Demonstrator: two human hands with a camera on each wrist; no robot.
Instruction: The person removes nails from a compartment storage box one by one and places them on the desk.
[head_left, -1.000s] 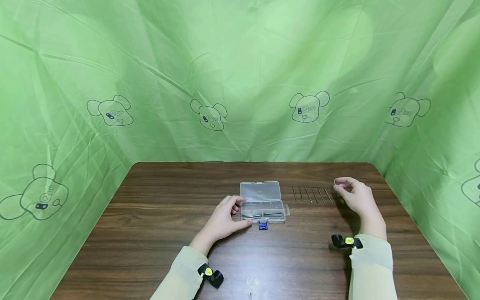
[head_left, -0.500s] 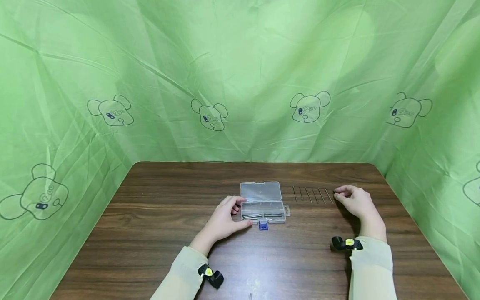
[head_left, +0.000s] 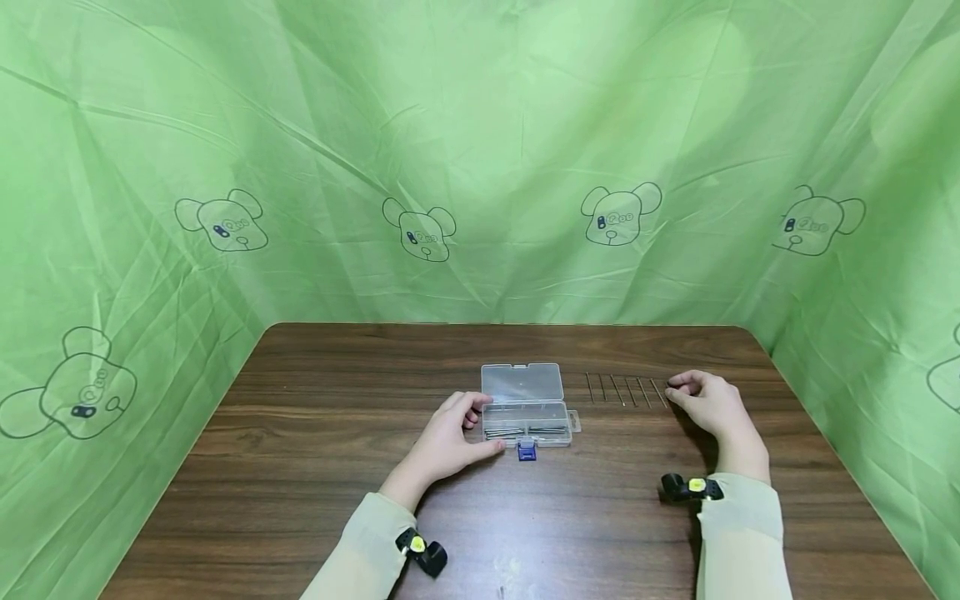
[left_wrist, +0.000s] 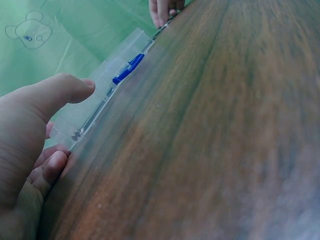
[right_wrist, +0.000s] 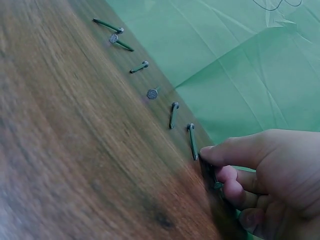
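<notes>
A clear plastic box (head_left: 551, 437) sits with its lid (head_left: 521, 383) folded back and its blue latch (head_left: 527, 451) hanging at the front. Several nails lie inside it, along the front. My left hand (head_left: 442, 437) holds the box's left end, thumb at the front corner and fingers curled at the side. To the right of the box, several loose nails (head_left: 627, 390) lie spaced out in a row. At the right end of that row my right hand (head_left: 708, 408) pinches another nail (right_wrist: 217, 185) close over the table, mostly hidden by the fingers. The nail heads are textured in the right wrist view.
The dark wood-grain table (head_left: 300, 475) has rounded far corners. A green cloth (head_left: 480, 150) with bear-head drawings hangs behind it and at both sides. A clear hanging tab (head_left: 574, 420) juts from the box's right side.
My right hand has come down and toward me with the nail, from raised beyond the row's end to table level beside the last nail. The left hand and box stay put.
</notes>
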